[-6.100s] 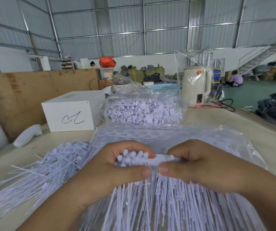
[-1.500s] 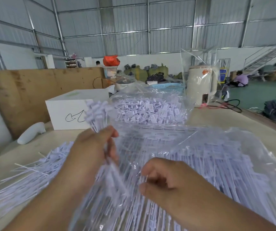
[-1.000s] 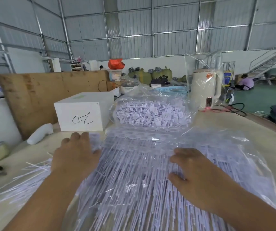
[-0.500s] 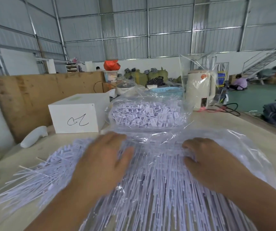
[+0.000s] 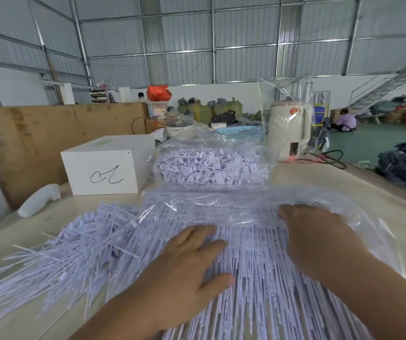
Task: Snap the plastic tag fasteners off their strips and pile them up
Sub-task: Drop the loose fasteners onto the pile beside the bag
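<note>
Fasteners (image 5: 57,256) already snapped loose lie in a spreading pile on the desk (image 5: 344,182) to my left, and it is a fair heap. Far more remain: the clear bag (image 5: 369,217) before me holds layer on layer of uncut strips (image 5: 258,278), so I judge the job well short of half done (though I cannot see how deep the bag goes). My left hand (image 5: 184,261) rests flat on the strips, fingers spread, holding nothing. My right hand (image 5: 317,231) lies on them too, fingers loosely bent under the plastic film; I cannot tell if it pinches a strip. Another bag (image 5: 209,165) of fasteners sits behind.
</note>
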Motion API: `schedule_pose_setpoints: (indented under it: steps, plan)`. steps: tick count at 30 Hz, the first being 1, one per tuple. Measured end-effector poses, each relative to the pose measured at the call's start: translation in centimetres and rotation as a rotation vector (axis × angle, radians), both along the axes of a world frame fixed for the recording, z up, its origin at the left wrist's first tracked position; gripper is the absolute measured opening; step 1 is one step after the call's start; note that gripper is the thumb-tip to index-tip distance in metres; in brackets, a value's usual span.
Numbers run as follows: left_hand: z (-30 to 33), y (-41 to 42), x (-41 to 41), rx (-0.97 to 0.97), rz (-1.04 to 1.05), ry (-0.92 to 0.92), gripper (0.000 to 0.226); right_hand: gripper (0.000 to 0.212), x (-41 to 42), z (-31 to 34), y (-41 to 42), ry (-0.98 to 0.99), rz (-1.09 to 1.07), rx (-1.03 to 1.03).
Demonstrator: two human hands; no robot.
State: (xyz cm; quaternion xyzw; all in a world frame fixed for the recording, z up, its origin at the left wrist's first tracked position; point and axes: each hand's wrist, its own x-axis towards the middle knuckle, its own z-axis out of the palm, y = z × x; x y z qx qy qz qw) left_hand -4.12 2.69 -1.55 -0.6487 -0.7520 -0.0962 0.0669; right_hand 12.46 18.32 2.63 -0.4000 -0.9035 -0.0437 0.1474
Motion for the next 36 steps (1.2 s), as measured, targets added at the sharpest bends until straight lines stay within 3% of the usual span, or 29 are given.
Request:
schedule_pose_setpoints:
  steps: [9,15,22,24,27,30,32,36]
  plan:
    - [-0.4,0.4,0.5,-0.010,0.020,-0.082,0.070,0.025,0.2,0.2,0.1,-0.019,-0.004,0.018]
    - [-0.8,0.5,0.7,0.039,0.049,-0.191,0.082,0.042,-0.2,0.8,-0.8,0.141,0.044,0.131]
    - [-1.0,1.4,1.1,0.087,0.005,-0.231,0.069,0.031,0.1,2.4,-3.3,0.356,0.436,0.172]
    - [-1.0,1.8,1.1,0.157,-0.050,-0.350,0.067,0.034,0.2,2.5,-4.2,0.411,0.577,0.140]
    - [-1.3,1.6,1.4,0.221,-0.122,-0.549,0.037,0.030,0.1,2.3,-5.6,0.367,0.715,0.128]
    - [-1.4,1.5,1.6,0.353,-0.212,-0.441,0.025,0.019,0.2,2.6,-6.0,0.254,0.804,0.113]
    - [-0.7,1.6,2.1,0.472,-0.224,-0.290,0.030,0.026,0.4,3.0,-6.2,0.269,0.804,0.031]
    - [-0.3,2.0,3.4,0.451,-0.230,-0.469,0.050,0.041,0.8,3.2,-6.6,0.250,0.693,0.045]
